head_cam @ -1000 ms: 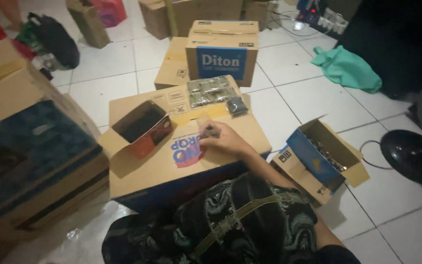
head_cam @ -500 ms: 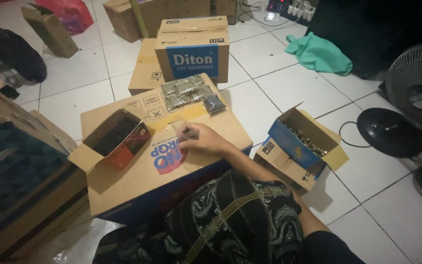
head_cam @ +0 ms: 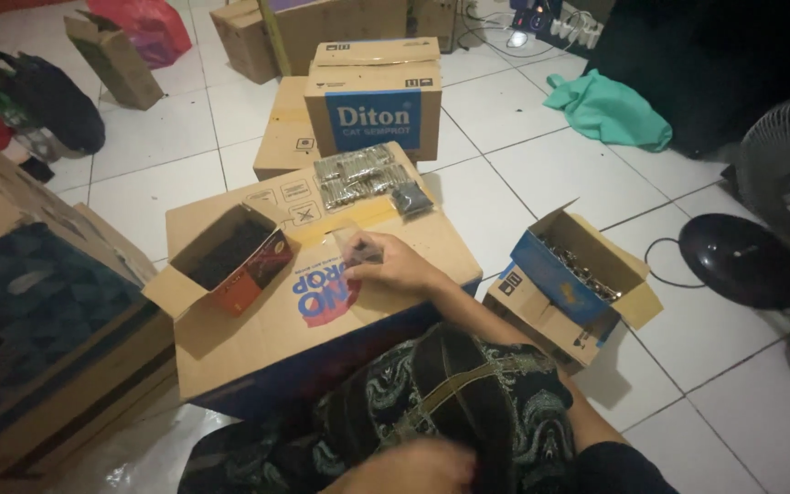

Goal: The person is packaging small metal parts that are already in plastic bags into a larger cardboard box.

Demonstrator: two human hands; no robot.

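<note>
Roughly counted, one large flat cardboard box (head_cam: 258, 338) serves as the desk, and on it sit one small open carton (head_cam: 230, 261) with dark contents, one stack of clear packets (head_cam: 354, 177) near the far edge, and one small dark pouch (head_cam: 411, 198) just beside that stack. One right hand (head_cam: 393, 265) rests on the desk near its middle, fingers curled around a small clear packet (head_cam: 358, 247); the packet's long axis seems to run away from the person, toward the stack, though it is too small to be sure. One left hand (head_cam: 413, 465) shows blurred at the bottom edge, over the lap, and whether it holds anything cannot be told. Off the desk's right edge, on the tiled floor (head_cam: 514, 174), stands one open blue-lined box (head_cam: 578, 274) of small metal parts. Bare cardboard lies open between hand and carton.
</note>
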